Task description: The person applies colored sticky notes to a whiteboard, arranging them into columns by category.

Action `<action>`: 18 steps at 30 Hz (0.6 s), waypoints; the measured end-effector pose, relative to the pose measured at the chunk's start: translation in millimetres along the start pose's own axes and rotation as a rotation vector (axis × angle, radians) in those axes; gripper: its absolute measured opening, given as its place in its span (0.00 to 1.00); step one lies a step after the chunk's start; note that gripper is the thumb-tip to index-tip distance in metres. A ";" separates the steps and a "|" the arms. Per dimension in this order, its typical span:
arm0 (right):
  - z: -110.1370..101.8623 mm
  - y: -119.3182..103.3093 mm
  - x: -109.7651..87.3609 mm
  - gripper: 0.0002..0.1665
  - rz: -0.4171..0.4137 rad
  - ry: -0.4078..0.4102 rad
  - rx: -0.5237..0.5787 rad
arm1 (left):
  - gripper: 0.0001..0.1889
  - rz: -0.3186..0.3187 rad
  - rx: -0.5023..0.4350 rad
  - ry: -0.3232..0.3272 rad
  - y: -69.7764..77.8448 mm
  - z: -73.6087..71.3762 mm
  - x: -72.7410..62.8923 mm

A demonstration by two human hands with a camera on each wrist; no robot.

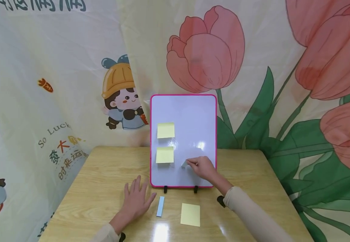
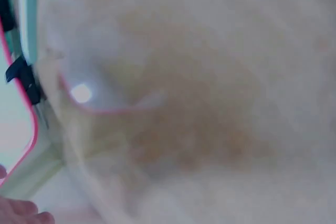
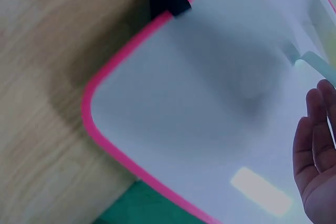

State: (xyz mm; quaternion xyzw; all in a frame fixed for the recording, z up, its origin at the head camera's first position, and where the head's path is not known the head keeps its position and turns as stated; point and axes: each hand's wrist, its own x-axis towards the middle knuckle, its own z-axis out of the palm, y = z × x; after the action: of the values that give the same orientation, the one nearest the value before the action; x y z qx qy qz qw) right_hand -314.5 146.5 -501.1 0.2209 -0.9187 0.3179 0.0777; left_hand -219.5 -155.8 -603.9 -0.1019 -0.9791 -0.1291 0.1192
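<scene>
My right hand pinches one end of a pale blue-green sticky strip at the lower middle of the pink-framed whiteboard. In the right wrist view the strip curves out from the white surface, its lower end at the board and its other end at the fingertips. My left hand rests on the table with its fingers spread, left of the board. Just right of it lies a narrow light blue pad, which looks thick in the left wrist view. Two yellow sticky notes are on the board's left side.
Black feet hold the whiteboard upright on the wooden table. A yellow sticky note or pad lies on the tabletop in front of it. Behind hangs a cloth backdrop printed with tulips and cartoon figures.
</scene>
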 end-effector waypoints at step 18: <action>-73.4 1.4 49.2 0.12 -0.387 0.355 -0.327 | 0.36 -0.025 -0.136 0.161 7.4 -17.8 29.4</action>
State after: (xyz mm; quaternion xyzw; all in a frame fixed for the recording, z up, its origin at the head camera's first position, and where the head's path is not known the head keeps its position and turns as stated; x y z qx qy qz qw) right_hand -358.8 175.3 -430.3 0.3176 -0.8705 0.1790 0.3306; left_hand -242.0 -148.8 -577.9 -0.0867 -0.9565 -0.2047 0.1887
